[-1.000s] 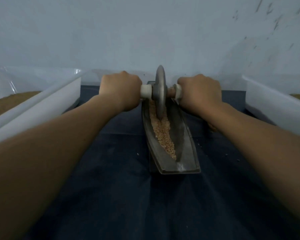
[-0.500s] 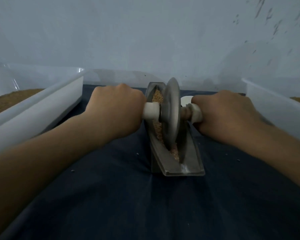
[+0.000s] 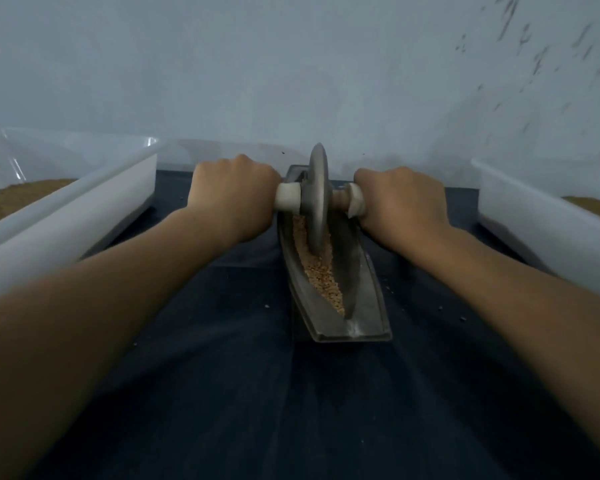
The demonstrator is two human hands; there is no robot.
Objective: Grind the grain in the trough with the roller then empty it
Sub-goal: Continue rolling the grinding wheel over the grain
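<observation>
The left hand (image 3: 234, 195) and right hand (image 3: 400, 202) each curl tightly round a pale stub handle (image 3: 288, 197) on either side of a grey metal disc roller (image 3: 317, 199). The disc stands upright towards the far end of a long grey boat-shaped metal trough (image 3: 368, 299), its edge in tan crushed grain (image 3: 321, 271). Roller and trough look heavy, rigid and smooth, and the handles are the place to hold. Underneath is a dark blue cloth (image 3: 257, 393), with white plastic tubs (image 3: 84, 216) on both sides and a pale wall (image 3: 291, 64) behind.
</observation>
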